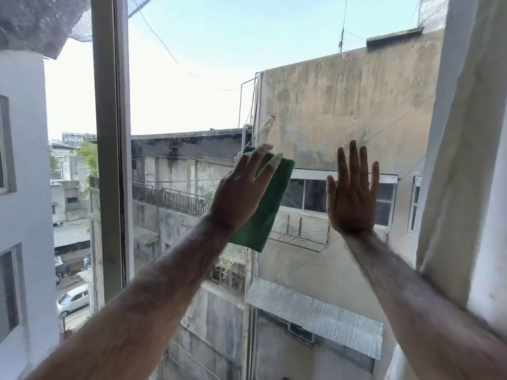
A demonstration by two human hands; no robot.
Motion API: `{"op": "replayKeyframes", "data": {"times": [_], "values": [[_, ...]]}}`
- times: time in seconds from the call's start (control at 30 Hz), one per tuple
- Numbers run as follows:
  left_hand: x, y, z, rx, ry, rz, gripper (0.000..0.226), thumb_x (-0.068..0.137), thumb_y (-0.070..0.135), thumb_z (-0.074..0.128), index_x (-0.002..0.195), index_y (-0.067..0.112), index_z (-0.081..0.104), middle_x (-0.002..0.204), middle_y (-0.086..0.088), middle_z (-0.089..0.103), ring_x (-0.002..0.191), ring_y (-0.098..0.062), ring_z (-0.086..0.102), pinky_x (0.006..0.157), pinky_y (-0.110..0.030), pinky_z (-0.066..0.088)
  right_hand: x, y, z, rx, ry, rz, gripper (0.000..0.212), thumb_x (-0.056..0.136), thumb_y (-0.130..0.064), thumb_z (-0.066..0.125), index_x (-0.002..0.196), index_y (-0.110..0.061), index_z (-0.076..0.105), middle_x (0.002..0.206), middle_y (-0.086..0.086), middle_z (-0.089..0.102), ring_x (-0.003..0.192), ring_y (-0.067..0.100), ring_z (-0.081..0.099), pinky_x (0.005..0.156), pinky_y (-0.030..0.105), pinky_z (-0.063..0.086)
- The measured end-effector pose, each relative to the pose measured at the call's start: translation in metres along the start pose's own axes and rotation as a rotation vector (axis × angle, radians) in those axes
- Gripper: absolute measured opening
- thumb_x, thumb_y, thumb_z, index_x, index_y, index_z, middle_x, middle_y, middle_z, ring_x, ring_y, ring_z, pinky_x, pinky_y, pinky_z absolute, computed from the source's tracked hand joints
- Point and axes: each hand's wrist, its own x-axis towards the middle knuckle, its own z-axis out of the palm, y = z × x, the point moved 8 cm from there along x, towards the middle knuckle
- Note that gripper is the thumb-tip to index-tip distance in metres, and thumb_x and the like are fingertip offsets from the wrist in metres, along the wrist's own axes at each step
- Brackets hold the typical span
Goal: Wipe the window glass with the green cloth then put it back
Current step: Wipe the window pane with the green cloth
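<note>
The window glass [315, 111] fills the middle of the view, with buildings and sky behind it. My left hand [241, 193] lies flat with fingers spread on a folded green cloth [267, 212], pressing it against the pane near the centre. Most of the cloth's left part is hidden under that hand. My right hand [352, 193] rests flat on the bare glass to the right of the cloth, fingers apart and pointing up, holding nothing.
A vertical window frame post [111, 149] stands to the left of the pane. A pale curtain [466, 149] hangs along the right edge, close to my right forearm. Beyond the glass are rooftops, wires and a street with a white car far below.
</note>
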Motion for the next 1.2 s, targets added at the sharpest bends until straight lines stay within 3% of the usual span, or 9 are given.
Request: {"op": "replayKeyframes", "data": {"times": [0.13,0.33,0.43,0.57,0.73,0.87,0.93,1.0,1.2], "values": [[0.009,-0.008,0.004,0.185,-0.161,-0.142,0.074,0.080,0.008,0.082,0.148,0.005,0.052,0.141,-0.015,0.064,0.129,-0.033,0.060,0.097,-0.045,0.057,0.000,0.001,0.000,-0.008,-0.009,-0.004,0.060,0.115,-0.036,0.027,0.171,-0.013,0.022,0.180,0.013,0.019,0.168,0.032,0.016,0.136,0.058,0.015],[0.025,-0.013,-0.009,0.021,-0.278,-0.309,0.046,0.077,0.005,0.086,0.120,0.000,0.071,0.111,-0.017,0.074,0.108,-0.034,0.070,0.089,-0.046,0.061,0.000,0.003,0.003,-0.003,-0.040,-0.004,0.060,0.116,-0.037,0.026,0.171,-0.013,0.021,0.180,0.014,0.017,0.168,0.032,0.015,0.136,0.059,0.015],[0.025,-0.013,-0.010,-0.075,-0.361,-0.369,0.035,0.090,0.001,0.073,0.125,0.002,0.069,0.117,-0.019,0.070,0.112,-0.034,0.069,0.093,-0.046,0.063,0.001,0.001,0.001,0.021,-0.068,-0.012,0.059,0.117,-0.036,0.028,0.170,-0.012,0.023,0.180,0.014,0.017,0.168,0.033,0.015,0.135,0.060,0.017],[0.023,-0.024,-0.015,-0.183,-0.383,-0.451,0.041,0.087,0.012,0.081,0.125,0.003,0.070,0.121,-0.020,0.069,0.109,-0.035,0.071,0.093,-0.042,0.062,0.010,-0.005,-0.011,0.109,-0.101,0.064,0.064,0.113,-0.045,0.039,0.164,-0.007,0.033,0.176,0.020,0.026,0.165,0.037,0.025,0.132,0.060,0.026],[0.023,-0.043,-0.035,-0.426,-0.362,-0.657,0.033,0.083,0.016,0.085,0.111,0.004,0.072,0.108,-0.015,0.077,0.093,-0.023,0.069,0.074,-0.027,0.050,0.013,-0.056,-0.043,0.530,-0.258,0.010,0.085,0.097,-0.072,0.051,0.141,0.001,0.057,0.133,0.023,0.070,0.114,0.028,0.068,0.096,0.035,0.055],[0.014,-0.053,-0.061,-0.627,-0.307,-0.898,0.025,0.084,0.024,0.084,0.098,0.012,0.067,0.091,-0.002,0.067,0.077,-0.015,0.062,0.059,-0.023,0.049,-0.004,-0.077,-0.040,0.871,-0.632,0.344,0.051,0.082,-0.042,0.090,0.121,-0.014,0.074,0.095,-0.007,0.075,0.081,0.013,0.068,0.070,0.028,0.059],[-0.007,-0.058,-0.069,-0.800,-0.286,-1.041,0.025,0.084,0.023,0.085,0.098,0.015,0.065,0.100,-0.008,0.072,0.086,-0.022,0.071,0.070,-0.036,0.064,-0.013,-0.079,-0.039,1.000,-0.673,0.466,0.027,0.077,-0.029,0.095,0.095,-0.015,0.080,0.078,-0.005,0.072,0.072,0.018,0.065,0.066,0.033,0.053],[-0.038,-0.061,-0.072,-0.966,-0.297,-1.181,0.023,0.084,0.019,0.084,0.098,0.016,0.065,0.109,-0.012,0.073,0.098,-0.029,0.073,0.082,-0.044,0.066,-0.024,-0.082,-0.043,1.166,-0.716,0.560,0.025,0.073,-0.024,0.097,0.086,-0.011,0.080,0.076,0.002,0.071,0.072,0.019,0.065,0.064,0.032,0.050],[-0.161,-0.053,-0.080,-1.234,-0.260,-1.592,0.042,0.085,0.008,0.082,0.122,-0.002,0.063,0.117,-0.018,0.071,0.094,-0.026,0.075,0.069,-0.028,0.066,-0.113,-0.095,-0.047,1.465,-0.846,0.905,0.021,0.088,-0.006,0.082,0.109,-0.007,0.079,0.090,0.002,0.080,0.081,0.019,0.077,0.065,0.027,0.066]]}}
